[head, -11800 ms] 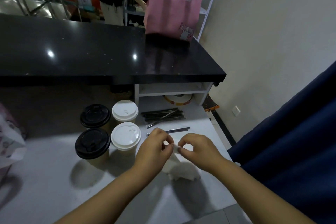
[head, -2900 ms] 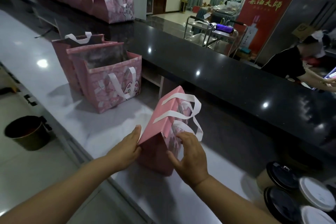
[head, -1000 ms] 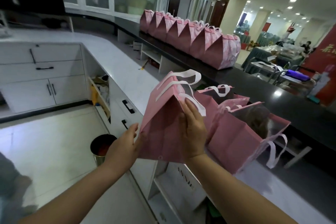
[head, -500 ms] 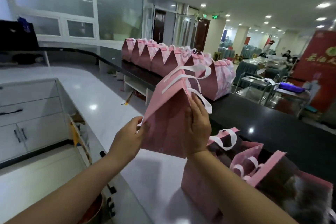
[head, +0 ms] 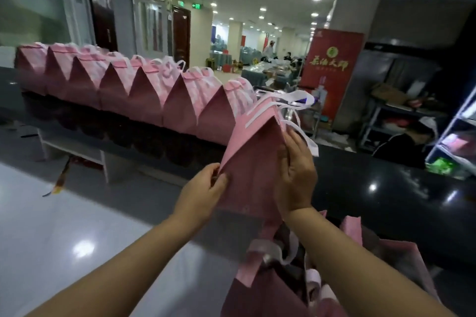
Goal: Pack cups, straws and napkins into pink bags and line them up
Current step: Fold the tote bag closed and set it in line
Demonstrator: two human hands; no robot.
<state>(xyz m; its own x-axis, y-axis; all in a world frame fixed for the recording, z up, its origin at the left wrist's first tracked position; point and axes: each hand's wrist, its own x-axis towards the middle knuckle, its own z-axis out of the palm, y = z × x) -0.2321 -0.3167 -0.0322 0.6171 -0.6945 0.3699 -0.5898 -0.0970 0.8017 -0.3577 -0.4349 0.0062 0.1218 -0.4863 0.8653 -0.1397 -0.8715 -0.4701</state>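
Since the frame half a second earlier, the pink bag has travelled from in front of the middle of the bag row to the row's right end, and the open bags have dropped to the near right, under the right forearm.

1. Nearest, at the near right edge of the white counter: open pink bags stand upright with their mouths apart and pale handles hanging inside. Their contents cannot be made out.
2. Left hand: thumb and fingers pinch the lower left corner of the pink bag.
3. Right hand: clamped on the bag's right edge, thumb on the near panel, fingers pointing up along the right side.
4. The pink bag is closed to a peak, carried clear of any surface, above the near edge of the black counter. Its white handles trail from the peak to the right. Its left side lies just beside the last bag of the row; contact cannot be confirmed.
5. Row of pink bags: closed, peaked, lined up side by side along the black counter from its left end towards the middle.
6. Beyond the black counter's far edge: a red banner stands upright, a person in dark clothing sits low at the right, and a shelf rack stands at the right margin.
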